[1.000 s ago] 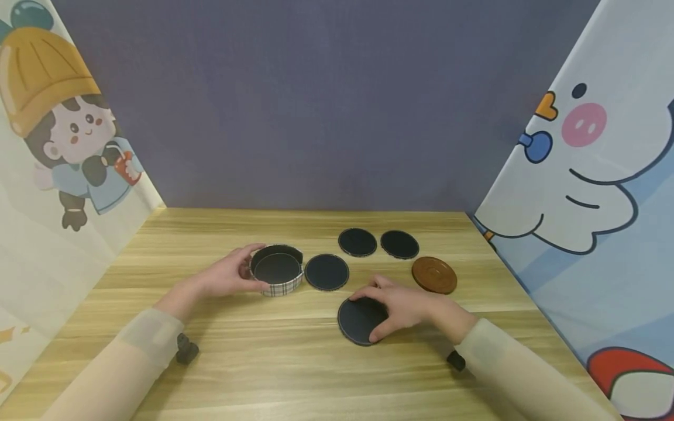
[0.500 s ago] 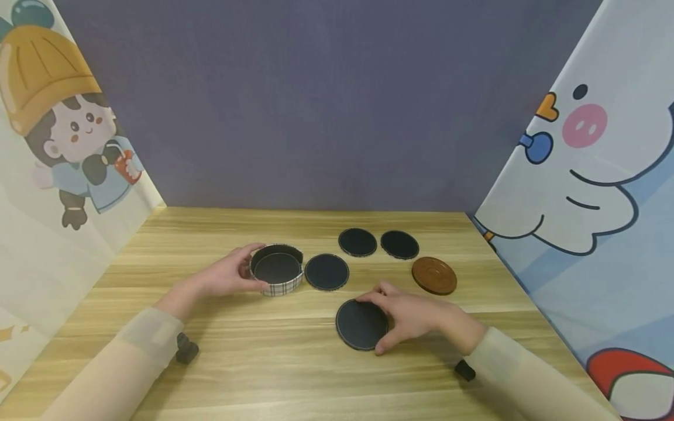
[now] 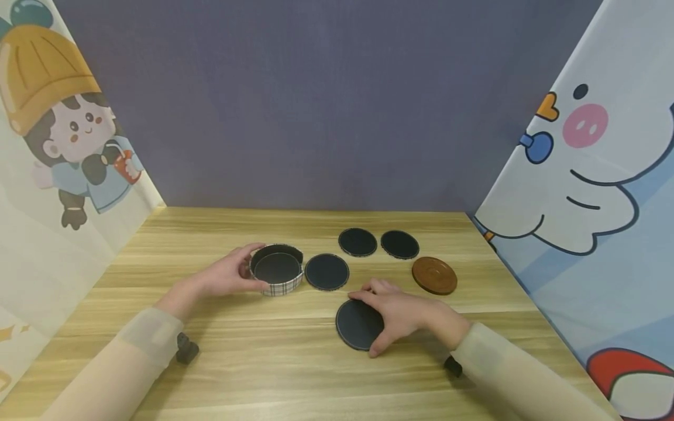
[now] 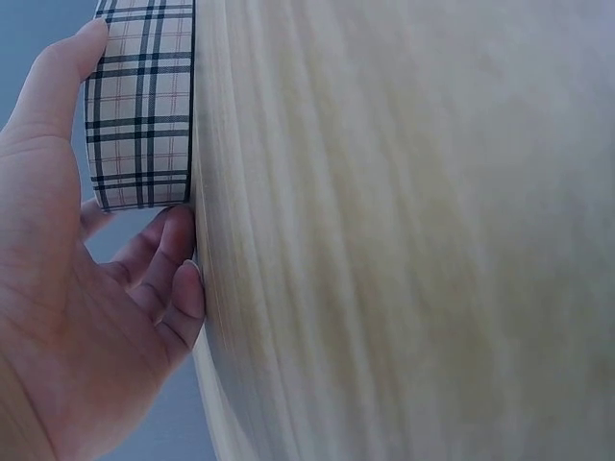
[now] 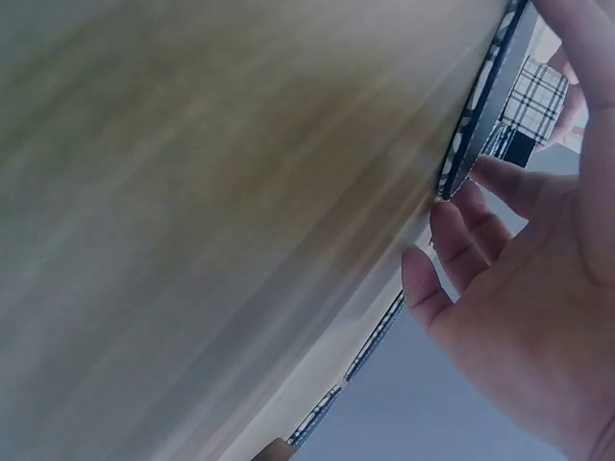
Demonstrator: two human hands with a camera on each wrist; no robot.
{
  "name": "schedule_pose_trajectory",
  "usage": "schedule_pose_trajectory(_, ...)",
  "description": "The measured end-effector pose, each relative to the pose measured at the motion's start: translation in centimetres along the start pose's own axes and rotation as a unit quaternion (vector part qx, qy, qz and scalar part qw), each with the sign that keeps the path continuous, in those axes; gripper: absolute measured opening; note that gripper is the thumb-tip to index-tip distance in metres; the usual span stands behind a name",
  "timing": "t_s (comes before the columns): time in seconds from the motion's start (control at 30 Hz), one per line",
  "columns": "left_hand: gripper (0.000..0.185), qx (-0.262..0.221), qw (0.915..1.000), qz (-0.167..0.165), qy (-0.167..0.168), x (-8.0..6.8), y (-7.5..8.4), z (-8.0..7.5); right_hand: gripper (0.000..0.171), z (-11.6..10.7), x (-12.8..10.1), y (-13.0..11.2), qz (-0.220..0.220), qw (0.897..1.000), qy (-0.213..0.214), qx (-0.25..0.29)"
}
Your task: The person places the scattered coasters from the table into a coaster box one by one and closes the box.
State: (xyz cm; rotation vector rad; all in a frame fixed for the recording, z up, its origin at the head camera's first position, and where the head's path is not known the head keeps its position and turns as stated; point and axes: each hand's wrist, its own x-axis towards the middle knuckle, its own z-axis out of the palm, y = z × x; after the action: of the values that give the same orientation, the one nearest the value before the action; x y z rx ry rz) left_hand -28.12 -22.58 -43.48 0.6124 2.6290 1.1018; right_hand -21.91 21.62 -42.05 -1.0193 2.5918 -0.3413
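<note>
coasters [image 3: 357, 241] crowd right, left tabletop [image 3: 174, 234] open

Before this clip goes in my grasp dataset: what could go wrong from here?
The right hand only touches the rim of a flat black coaster lying flush on the wooden table; its fingers may slip off. The left hand holds the plaid holder from one side, so it could slide.

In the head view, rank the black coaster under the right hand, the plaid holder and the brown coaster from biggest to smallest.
1. Plaid holder
2. Black coaster, close to it, but nearer the camera and part-covered by the right hand, so unsure
3. Brown coaster
</note>
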Motion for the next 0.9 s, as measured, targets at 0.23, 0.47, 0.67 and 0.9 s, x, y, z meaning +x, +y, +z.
schedule_pose_trajectory(0.23, 0.113, -0.005, 1.0, 0.0, -0.001, 0.02, -0.02, 0.02, 0.12, 0.09, 0.24, 0.08, 0.0, 1.0, -0.001, 0.001)
schedule_pose_trajectory(0.47, 0.114, -0.002, 1.0, -0.003, -0.001, -0.1, 0.08, -0.07, 0.114, -0.1, 0.17, -0.22, -0.003, 1.0, -0.003, 0.01)
schedule_pose_trajectory(0.67, 0.114, 0.003, 1.0, -0.006, 0.0, -0.12, 0.07, -0.1, 0.113, -0.15, 0.1, -0.5, 0.0, 1.0, -0.003, 0.014)
schedule_pose_trajectory(0.9, 0.113, 0.0, 1.0, -0.005, 0.0, -0.03, -0.14, -0.06, 0.111, 0.07, 0.19, -0.47, -0.001, 1.0, 0.004, 0.018)
